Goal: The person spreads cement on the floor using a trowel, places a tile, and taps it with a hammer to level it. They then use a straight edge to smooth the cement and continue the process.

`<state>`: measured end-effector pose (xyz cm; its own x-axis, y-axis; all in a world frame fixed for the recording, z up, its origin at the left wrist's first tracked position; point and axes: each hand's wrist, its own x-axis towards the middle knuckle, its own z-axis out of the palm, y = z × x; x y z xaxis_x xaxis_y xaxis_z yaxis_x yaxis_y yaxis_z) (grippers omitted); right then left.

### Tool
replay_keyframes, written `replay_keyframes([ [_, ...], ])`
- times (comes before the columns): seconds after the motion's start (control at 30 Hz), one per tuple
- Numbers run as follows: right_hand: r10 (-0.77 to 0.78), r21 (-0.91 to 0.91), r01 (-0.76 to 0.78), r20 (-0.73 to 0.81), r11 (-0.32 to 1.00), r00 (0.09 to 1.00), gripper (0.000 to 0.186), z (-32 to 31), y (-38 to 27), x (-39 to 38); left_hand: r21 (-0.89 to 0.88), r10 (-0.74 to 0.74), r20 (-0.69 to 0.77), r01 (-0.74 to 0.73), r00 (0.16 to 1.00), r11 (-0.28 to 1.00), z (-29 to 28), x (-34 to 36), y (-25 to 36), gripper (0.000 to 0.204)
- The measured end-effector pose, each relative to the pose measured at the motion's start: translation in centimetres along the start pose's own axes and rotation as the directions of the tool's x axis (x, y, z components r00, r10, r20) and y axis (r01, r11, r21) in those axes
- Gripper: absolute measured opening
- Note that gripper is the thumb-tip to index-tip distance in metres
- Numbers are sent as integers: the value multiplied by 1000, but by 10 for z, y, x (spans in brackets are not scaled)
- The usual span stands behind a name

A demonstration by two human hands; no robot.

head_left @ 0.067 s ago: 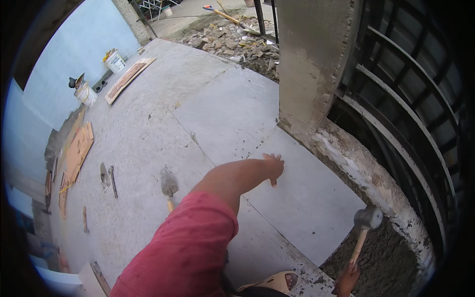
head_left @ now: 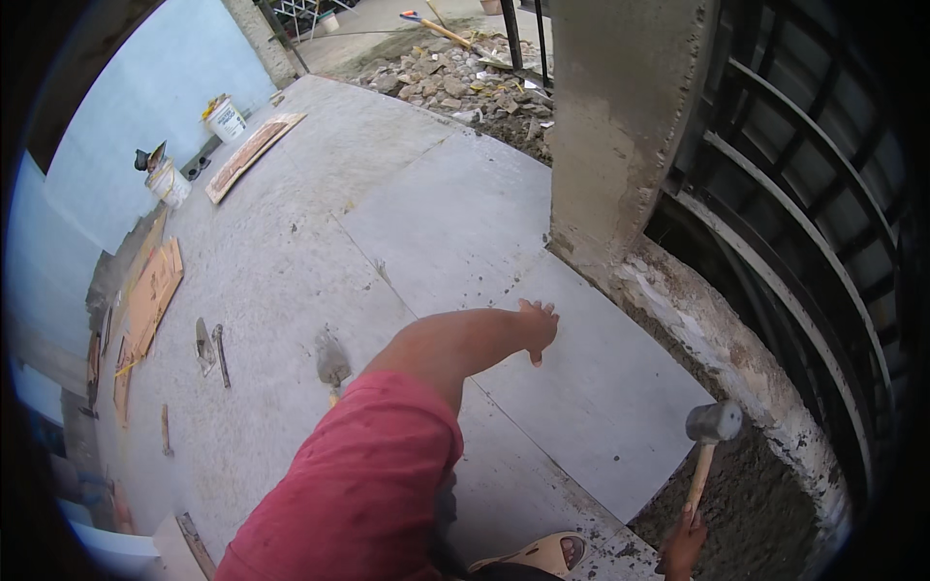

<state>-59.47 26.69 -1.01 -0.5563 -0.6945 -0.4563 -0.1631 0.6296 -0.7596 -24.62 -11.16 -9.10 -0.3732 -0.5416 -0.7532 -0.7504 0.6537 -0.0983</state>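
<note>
Tile [head_left: 601, 397], large, rectangular, smooth and pale grey, lies flat at 4 o'clock from the middle of my view. My left hand [head_left: 539, 329] reaches over it palm down, fingers fanned wide and gripping nothing; whether they bear on it or hang just above, I cannot tell. At 4 o'clock from that hand is a grey-headed, wooden-handled mallet [head_left: 706, 451], its head by the tile's outer corner, though I cannot tell if the two touch. My right hand [head_left: 684, 548] has its fingers wrapped round the lower handle.

I judge the tile heavy, stiff and brittle, likeliest to chip at its corners. Its face looks slick enough to defeat a pinch, so a flat palm suits it better; for lifting, I would get hold under the edge facing the dark, damp-looking mortar bed [head_left: 760, 513], between 4 and 5 o'clock. The mallet should feel head-heavy: my low hold favours swing, a higher one control. A mortar-smeared grey metal trowel [head_left: 332, 360] lies at 9 o'clock, and a rough grey concrete pillar [head_left: 620, 126] stands at 1 o'clock.
</note>
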Motion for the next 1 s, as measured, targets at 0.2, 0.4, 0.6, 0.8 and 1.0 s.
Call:
replay_keyframes([
  [0.2,-116,-364,205,252,909,961,31,39,-39,48,-293,-63,-220,-5,973,956,54,-26,-40,114],
  [0.4,282,-208,-194,602,959,747,18,143,-123,50,-674,-465,-339,135,818,727,143,-52,-134,103],
  [0.6,334,-258,-212,701,943,630,18,228,-85,125,-919,-952,-77,350,295,182,250,-87,-283,92],
  [0.8,136,-722,639,684,265,716,41,248,-90,161,-878,-943,317,344,-100,-332,320,-79,-354,85],
  [1.0,305,-831,352,501,431,810,47,203,-103,124,-779,-903,404,462,-146,-423,305,-60,-349,86],
])
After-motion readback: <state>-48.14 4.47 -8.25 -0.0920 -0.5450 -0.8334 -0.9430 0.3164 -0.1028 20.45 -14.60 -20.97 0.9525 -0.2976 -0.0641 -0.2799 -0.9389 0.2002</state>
